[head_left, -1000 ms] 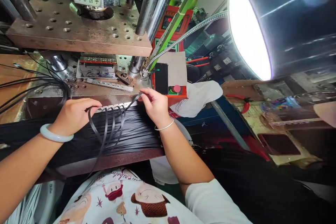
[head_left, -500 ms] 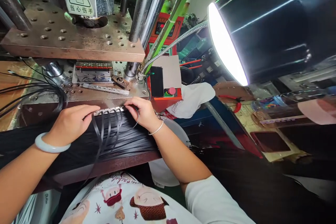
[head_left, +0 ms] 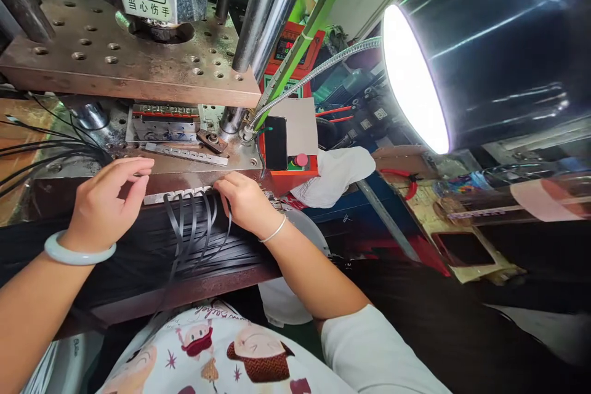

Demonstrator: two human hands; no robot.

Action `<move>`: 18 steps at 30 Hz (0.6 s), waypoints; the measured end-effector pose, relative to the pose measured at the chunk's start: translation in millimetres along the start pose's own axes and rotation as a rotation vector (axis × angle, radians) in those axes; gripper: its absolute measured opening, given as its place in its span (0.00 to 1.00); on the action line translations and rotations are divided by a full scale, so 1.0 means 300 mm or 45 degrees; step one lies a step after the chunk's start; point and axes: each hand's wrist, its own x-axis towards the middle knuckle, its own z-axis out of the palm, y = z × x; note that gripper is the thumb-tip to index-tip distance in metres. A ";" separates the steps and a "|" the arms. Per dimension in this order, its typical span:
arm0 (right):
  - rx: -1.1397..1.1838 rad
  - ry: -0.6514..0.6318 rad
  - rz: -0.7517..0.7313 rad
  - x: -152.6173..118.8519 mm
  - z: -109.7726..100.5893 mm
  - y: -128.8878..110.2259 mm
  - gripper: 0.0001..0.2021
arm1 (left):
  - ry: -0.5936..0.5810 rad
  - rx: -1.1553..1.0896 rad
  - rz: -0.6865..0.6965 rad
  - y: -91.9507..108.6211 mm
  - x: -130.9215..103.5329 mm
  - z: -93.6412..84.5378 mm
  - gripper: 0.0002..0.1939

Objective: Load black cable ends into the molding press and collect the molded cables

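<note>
Slotted strip (head_left: 155,199) is noted beside the press base (head_left: 184,181); 1 black cable (head_left: 229,220) appears pinched at its right end by the right hand (head_left: 244,203), and seated cables could be dislodged by tugging, the strip's left end being unsupported by the empty, loosely open left hand (head_left: 104,206).
</note>
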 end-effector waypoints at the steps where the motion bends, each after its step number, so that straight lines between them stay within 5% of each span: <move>1: 0.017 -0.023 0.032 0.006 -0.011 0.008 0.11 | -0.077 0.020 -0.036 -0.005 0.002 -0.003 0.12; 5: 0.018 -0.213 0.144 0.053 -0.046 0.074 0.08 | -0.603 0.330 0.056 -0.042 0.037 -0.004 0.14; 7: 0.018 -0.304 0.167 0.082 -0.042 0.100 0.07 | -0.736 0.523 0.153 -0.067 0.065 0.003 0.14; 13: -0.025 -0.237 -0.013 0.090 0.013 0.112 0.05 | -0.811 0.634 0.429 -0.116 0.087 -0.010 0.15; 18: -0.196 -0.071 -0.161 0.103 -0.013 0.129 0.06 | -0.796 0.594 0.561 -0.108 0.049 -0.029 0.16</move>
